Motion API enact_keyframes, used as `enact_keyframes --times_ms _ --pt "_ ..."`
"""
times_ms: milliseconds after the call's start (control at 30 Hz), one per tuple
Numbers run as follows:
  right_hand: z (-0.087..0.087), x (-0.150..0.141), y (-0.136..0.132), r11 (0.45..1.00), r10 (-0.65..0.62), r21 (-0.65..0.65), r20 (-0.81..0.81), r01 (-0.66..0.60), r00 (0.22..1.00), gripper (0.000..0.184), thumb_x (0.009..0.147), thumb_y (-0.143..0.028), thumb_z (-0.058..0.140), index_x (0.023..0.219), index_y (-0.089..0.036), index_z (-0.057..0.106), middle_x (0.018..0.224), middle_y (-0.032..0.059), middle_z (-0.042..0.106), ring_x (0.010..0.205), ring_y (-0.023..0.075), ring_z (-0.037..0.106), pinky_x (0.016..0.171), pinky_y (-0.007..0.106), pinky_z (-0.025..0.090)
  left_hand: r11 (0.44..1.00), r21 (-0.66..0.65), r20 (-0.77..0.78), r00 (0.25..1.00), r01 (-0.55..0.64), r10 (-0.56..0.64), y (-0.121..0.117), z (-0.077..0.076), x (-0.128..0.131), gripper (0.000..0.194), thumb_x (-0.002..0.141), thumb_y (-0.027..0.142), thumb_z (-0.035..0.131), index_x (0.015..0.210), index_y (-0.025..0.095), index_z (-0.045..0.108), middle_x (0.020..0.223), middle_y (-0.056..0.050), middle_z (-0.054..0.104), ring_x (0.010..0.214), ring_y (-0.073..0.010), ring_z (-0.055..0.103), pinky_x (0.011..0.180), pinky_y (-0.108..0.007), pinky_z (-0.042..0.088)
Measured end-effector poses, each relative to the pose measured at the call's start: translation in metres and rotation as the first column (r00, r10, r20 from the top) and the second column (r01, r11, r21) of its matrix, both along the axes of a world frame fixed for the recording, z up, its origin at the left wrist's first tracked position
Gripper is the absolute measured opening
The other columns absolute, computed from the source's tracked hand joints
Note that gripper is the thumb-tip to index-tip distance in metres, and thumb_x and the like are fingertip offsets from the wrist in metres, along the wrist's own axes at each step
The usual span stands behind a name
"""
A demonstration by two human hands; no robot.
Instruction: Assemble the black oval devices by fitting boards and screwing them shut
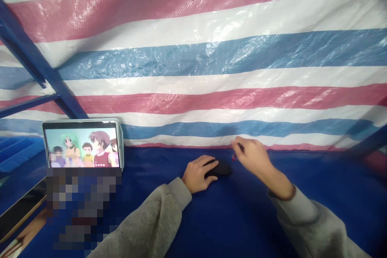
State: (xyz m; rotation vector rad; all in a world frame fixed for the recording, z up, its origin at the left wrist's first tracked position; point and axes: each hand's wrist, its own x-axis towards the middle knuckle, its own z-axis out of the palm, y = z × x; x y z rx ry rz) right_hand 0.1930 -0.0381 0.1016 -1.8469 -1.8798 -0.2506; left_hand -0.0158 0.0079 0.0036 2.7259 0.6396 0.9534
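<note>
black mouse [222, 168], lying flat; red-tipped tool [234, 156], tilted

I record my sleeves [157, 217] as plain grey and the bench [226, 221] as solid dark blue. Mouse-shaped item [223, 167]: uniform black. Small slim item [234, 157]: partly red. Sheeting [193, 62]: broad red, white and blue stripes. Frame bar [50, 76]: blue.

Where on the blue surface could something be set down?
Bare blue surface shows between the grey sleeves, between tablet and left hand, and right of the right hand. Crowded: around the black object the left hand touches; below the tablet is pixelated.
</note>
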Motion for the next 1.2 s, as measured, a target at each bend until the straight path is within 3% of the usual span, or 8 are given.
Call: enact_keyframes --times_ms 167,367,567,767,1067,1200 --pt "0.009 -0.003 -0.005 0.987 -0.026 -0.152 0.198 0.057 0.980 0.035 0.095 -0.031 0.036 0.076 -0.020 0.064 0.061 0.0053 0.067 0.056 0.0187 0.061 0.053 0.028 0.026 1.000 0.016 -0.005 1.000 0.002 -0.002 0.000 0.001 0.000 0.046 0.086 0.045 0.061 0.125 0.021 0.059 0.125 -0.008 0.060 0.117 -0.0248 0.057 0.102 -0.041 0.047" --pt "0.016 -0.009 -0.012 0.974 -0.002 -0.222 0.235 0.056 0.972 0.036 0.096 -0.041 0.035 0.088 -0.020 0.063 0.067 0.0057 0.069 0.059 0.0194 0.063 0.051 0.027 0.024 1.000 0.015 -0.004 1.000 0.001 -0.001 0.000 0.000 0.000 0.045 0.088 0.046 0.059 0.125 0.021 0.059 0.125 -0.009 0.061 0.115 -0.0255 0.057 0.101 -0.042 0.048" --pt "0.024 -0.011 -0.019 0.965 0.043 -0.260 0.215 0.015 0.976 0.020 0.087 -0.020 0.043 0.077 -0.019 0.059 0.079 0.0053 0.069 0.065 0.0176 0.062 0.053 0.028 0.025 1.000 -0.003 -0.004 1.000 0.007 -0.007 0.000 0.000 0.000 0.046 0.088 0.047 0.058 0.126 0.021 0.058 0.125 -0.009 0.060 0.115 -0.0252 0.057 0.099 -0.042 0.050" --pt "0.021 -0.012 -0.020 0.966 0.140 -0.245 0.232 -0.081 0.963 0.022 0.088 -0.013 0.040 0.091 -0.018 0.061 0.084 0.0059 0.068 0.063 0.0161 0.061 0.053 0.029 0.025 0.999 -0.034 -0.009 1.000 0.014 -0.014 0.000 0.001 0.001 0.045 0.085 0.042 0.062 0.126 0.022 0.058 0.126 -0.008 0.059 0.118 -0.0256 0.056 0.103 -0.043 0.046" --pt "0.014 -0.009 -0.014 0.978 0.119 -0.195 0.215 -0.077 0.969 0.027 0.096 -0.036 0.039 0.102 -0.022 0.061 0.072 0.0039 0.071 0.063 0.0196 0.065 0.052 0.027 0.027 0.999 -0.037 -0.027 1.000 0.010 -0.011 0.000 0.002 0.001 0.046 0.085 0.041 0.063 0.126 0.022 0.057 0.128 -0.008 0.058 0.120 -0.0262 0.054 0.105 -0.045 0.044" --pt "0.015 -0.010 -0.013 0.977 0.064 -0.211 0.233 -0.014 0.970 0.034 0.096 -0.044 0.037 0.099 -0.021 0.061 0.064 0.0039 0.068 0.058 0.0204 0.063 0.051 0.027 0.026 0.999 -0.036 -0.021 1.000 0.010 -0.011 -0.001 0.003 0.001 0.045 0.085 0.040 0.062 0.126 0.021 0.057 0.128 -0.008 0.058 0.119 -0.0258 0.054 0.105 -0.044 0.044"
